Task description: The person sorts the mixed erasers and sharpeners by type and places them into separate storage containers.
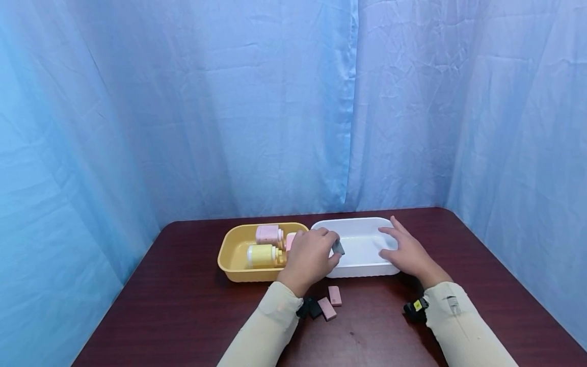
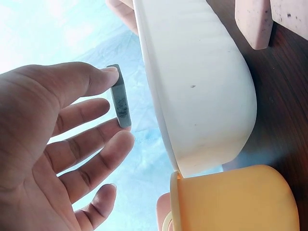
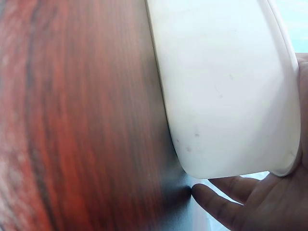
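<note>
With the grey block (image 2: 121, 98) pinched between thumb and fingertips above the white tray's (image 1: 362, 270) nine o'clock end, the left hand (image 1: 308, 259) should ideally lower it before easing off, while the right hand (image 1: 411, 256), spread at three o'clock, could steady the tray.

1. Wears long, pale cream sleeves (image 1: 261, 334), softly wrinkled.
2. Shows a dark grey mark (image 1: 453, 305) on the right cuff (image 1: 437, 295).
3. Bears a small black device (image 1: 414, 313) with a yellow label (image 1: 418, 305) at the right wrist.
4. Has a black left-wrist unit (image 1: 302, 309), partly hidden.
5. Leaves left hand (image 1: 310, 257) and right hand (image 1: 410, 253) bare.
</note>
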Tool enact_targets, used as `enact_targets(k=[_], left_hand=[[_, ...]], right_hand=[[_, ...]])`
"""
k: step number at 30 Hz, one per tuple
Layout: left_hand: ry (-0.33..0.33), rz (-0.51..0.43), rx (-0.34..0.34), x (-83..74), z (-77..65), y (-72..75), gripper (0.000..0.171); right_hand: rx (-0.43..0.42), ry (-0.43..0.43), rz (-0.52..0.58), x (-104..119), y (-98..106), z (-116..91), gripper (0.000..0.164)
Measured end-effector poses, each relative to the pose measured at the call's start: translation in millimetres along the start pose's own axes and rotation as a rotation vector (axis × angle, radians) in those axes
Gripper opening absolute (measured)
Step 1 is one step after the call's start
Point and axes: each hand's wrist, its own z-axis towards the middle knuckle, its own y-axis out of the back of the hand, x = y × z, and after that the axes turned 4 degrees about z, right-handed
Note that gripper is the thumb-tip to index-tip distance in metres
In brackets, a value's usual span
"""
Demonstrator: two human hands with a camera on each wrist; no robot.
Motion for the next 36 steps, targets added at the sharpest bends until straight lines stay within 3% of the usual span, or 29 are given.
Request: enact_targets(k=[17, 36], left_hand=[[0.007, 0.009, 0.03, -2.3, -0.5, 1.2, 0.032], [-0.027, 0.041, 0.023, -2.5, 0.3, -0.4, 0.027]], right_hand=[[-0.003, 0.003, -0.001, -2.1, -0.9, 0.8, 0.062], [-0.001, 0.002, 0.001, 1.1, 0.9, -0.1, 0.062]])
